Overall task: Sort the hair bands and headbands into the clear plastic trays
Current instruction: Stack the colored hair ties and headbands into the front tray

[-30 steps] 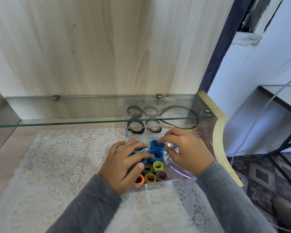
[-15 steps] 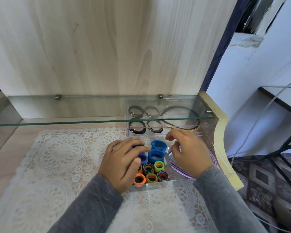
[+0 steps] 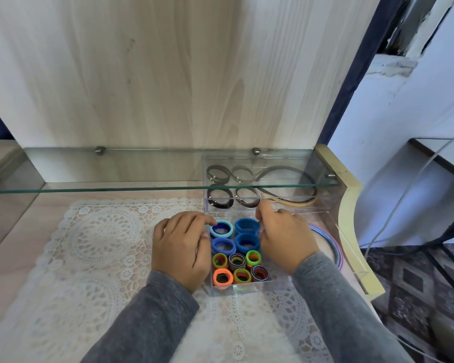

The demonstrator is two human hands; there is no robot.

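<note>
Four blue hair bands (image 3: 247, 226) now sit uncovered in the near clear tray (image 3: 247, 289); my left hand (image 3: 180, 247) has slid off, grip released, while my right hand (image 3: 283, 238) possibly pinches nothing. Sorting looks nearly finished.

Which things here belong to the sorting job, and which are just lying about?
Belong to the job:
- near clear tray
- blue hair bands
- small multicoloured hair bands
- far clear tray with dark bands and headbands
- pastel headbands
- left hand, right hand

Just lying about:
- lace cloth
- glass shelf
- white cable
</note>
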